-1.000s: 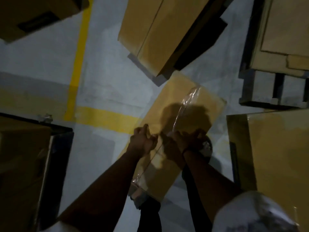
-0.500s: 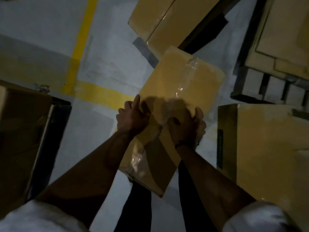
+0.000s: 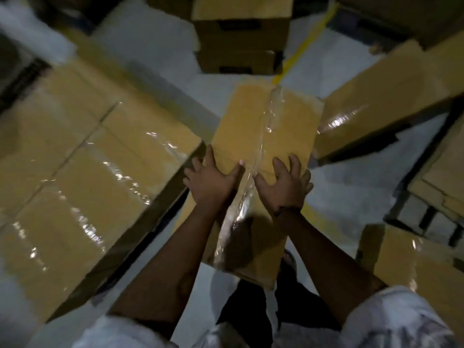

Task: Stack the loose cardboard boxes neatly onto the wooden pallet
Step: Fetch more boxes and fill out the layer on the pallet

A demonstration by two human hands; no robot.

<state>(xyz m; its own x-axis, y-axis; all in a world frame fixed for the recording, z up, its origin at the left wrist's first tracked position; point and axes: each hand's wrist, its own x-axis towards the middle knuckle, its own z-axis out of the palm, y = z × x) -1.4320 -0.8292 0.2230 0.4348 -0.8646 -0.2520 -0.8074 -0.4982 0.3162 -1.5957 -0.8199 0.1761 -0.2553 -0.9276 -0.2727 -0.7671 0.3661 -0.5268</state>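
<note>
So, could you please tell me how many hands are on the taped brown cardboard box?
2. The left hand rests left of the clear tape seam, the right hand just right of it.

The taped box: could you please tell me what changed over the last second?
The left hand and right hand uncurled and now press flat on the box, fingers spread beside its tape. The box swung to point ahead. Both hands stayed on it.
</note>
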